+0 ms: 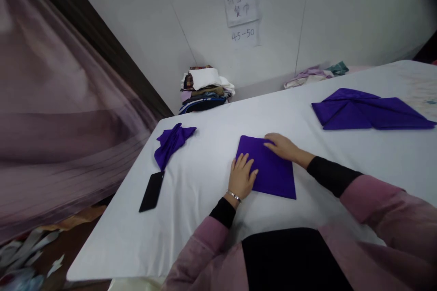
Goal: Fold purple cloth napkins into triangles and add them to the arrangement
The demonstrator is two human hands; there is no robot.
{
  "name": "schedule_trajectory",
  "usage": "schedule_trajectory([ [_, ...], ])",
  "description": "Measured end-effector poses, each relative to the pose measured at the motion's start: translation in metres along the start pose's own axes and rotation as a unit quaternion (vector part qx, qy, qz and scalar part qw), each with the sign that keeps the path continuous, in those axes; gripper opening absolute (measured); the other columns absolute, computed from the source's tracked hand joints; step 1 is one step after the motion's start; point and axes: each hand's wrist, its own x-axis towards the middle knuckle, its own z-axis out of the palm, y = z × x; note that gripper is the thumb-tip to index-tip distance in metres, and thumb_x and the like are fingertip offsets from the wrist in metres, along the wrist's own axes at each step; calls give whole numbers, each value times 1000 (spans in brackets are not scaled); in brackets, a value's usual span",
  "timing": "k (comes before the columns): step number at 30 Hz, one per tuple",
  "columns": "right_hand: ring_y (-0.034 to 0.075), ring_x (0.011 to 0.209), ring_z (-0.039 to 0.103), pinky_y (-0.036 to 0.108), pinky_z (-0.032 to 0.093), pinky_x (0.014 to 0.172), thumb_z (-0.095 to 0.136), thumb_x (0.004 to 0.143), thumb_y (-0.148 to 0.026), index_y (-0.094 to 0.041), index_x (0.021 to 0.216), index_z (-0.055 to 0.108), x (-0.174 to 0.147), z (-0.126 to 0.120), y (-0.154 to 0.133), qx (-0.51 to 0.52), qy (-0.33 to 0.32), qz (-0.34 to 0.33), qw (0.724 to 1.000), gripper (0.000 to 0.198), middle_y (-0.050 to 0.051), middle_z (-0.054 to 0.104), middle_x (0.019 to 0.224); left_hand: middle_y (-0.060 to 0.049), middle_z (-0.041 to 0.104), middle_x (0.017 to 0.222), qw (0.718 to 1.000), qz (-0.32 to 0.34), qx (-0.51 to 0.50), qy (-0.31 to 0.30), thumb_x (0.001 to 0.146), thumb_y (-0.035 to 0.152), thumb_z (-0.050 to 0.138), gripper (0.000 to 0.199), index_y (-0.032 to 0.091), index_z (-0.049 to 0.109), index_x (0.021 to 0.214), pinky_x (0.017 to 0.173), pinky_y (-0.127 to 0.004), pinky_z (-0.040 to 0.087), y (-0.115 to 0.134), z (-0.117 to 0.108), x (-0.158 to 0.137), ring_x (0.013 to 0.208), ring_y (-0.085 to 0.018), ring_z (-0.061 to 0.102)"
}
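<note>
I count two hands (241,177), three separate lots of purple cloth (275,170)! One table (191,232), one black phone (151,192), one bracelet (234,196), two wall notices (243,3), two fabric piles (205,79).

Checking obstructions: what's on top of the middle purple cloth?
The left hand and right hand, overlapping its edges. Purple cloth shows between them; parts underneath them are hidden.

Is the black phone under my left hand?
No, your left hand rests on the purple cloth, and the black phone lies apart, farther left.
</note>
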Motion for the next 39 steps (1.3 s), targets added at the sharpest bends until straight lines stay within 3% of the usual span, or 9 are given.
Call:
schedule_trajectory([
  [4,26,135,28,47,25,108,30,92,-50,-14,135,45,4,40,-55,28,-68,-90,993,58,13,40,143,-15,31,148,994,-79,70,-18,90,39,42,52,13,40,135,111,-51,22,-15,11,5,139,-28,20],
  [9,23,139,18,44,12,112,24,92,-57,-12,144,30,22,72,-89,32,-165,-167,972,69,14,29,149,-11,26,150,993,-79,81,-20,90,41,38,59,16,29,142,111,-48,22,-19,31,-3,140,-27,15],
  [13,24,138,20,46,10,112,21,90,-61,-13,143,31,36,80,-76,6,-195,-157,968,72,14,29,148,-13,28,149,992,-80,89,-28,91,45,33,61,12,29,142,111,-48,22,-19,35,-5,140,-28,17],
  [21,27,137,22,55,12,109,20,89,-61,-19,143,33,64,73,-22,-75,-142,-67,985,69,11,29,149,-15,26,150,992,-79,89,-44,92,48,26,62,10,29,141,111,-50,21,-20,35,-6,140,-29,16],
  [27,28,137,24,57,16,107,21,88,-59,-16,140,38,63,76,-26,-112,-115,-44,986,70,13,34,146,-15,26,149,994,-96,31,-48,90,51,31,65,11,30,141,112,-51,19,-10,26,-9,139,-30,17],
  [30,27,138,20,52,11,111,27,85,-62,-17,140,39,54,88,-38,-94,-75,-133,984,73,11,31,147,-14,23,151,994,-98,10,-51,89,49,33,68,12,22,144,113,-51,17,-9,24,-11,140,-29,14],
  [33,26,135,27,50,17,111,26,86,-60,-21,138,42,43,100,-45,-44,-145,-190,970,67,8,38,144,-13,16,153,994,-93,-10,-52,88,46,34,72,13,8,147,113,-52,15,-9,24,-13,141,-29,9],
  [36,27,134,30,52,20,109,24,86,-58,-25,137,44,40,108,-39,-40,-180,-185,965,64,6,39,144,-13,14,153,993,-94,-31,-57,88,44,34,72,14,6,147,112,-53,15,-8,23,-14,141,-28,8],
  [39,28,134,31,56,21,108,25,84,-59,-26,135,46,52,115,-17,-67,-148,-163,973,65,7,38,144,-15,17,152,994,-94,-44,-41,88,44,33,69,11,13,145,113,-53,14,-7,25,-15,141,-29,9],
])
